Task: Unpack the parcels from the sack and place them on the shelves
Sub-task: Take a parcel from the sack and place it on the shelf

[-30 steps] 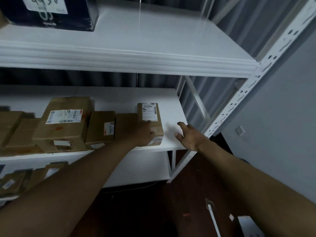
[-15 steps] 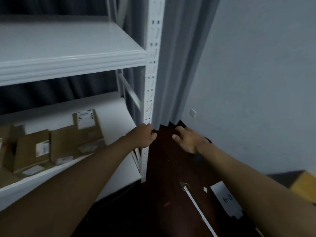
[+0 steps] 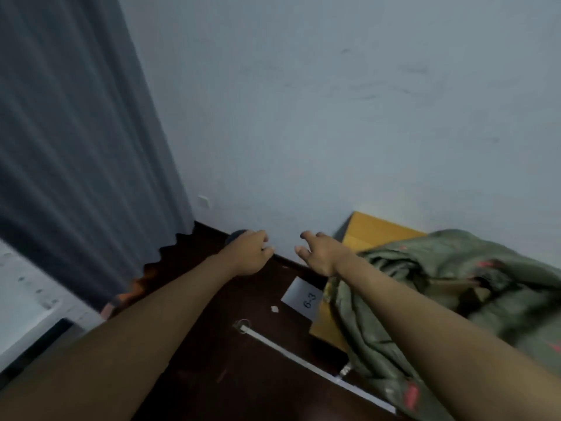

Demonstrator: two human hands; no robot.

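Listing by size: pale wall (image 3: 334, 101) and grey curtain (image 3: 76, 132) at the rear, dark floor (image 3: 212, 375) below, then the olive-green sack (image 3: 440, 284), crumpled at right over a yellow-brown surface (image 3: 373, 232), with its mouth and any parcels inside hidden by folds. Next come a white strip (image 3: 303, 360) and a paper tag marked 6-3 (image 3: 303, 299), loose on the floor. Left hand (image 3: 249, 253) and right hand (image 3: 318, 253) hang free, fingers loosely spread and grasping nothing, probably ready to reach for the sack.
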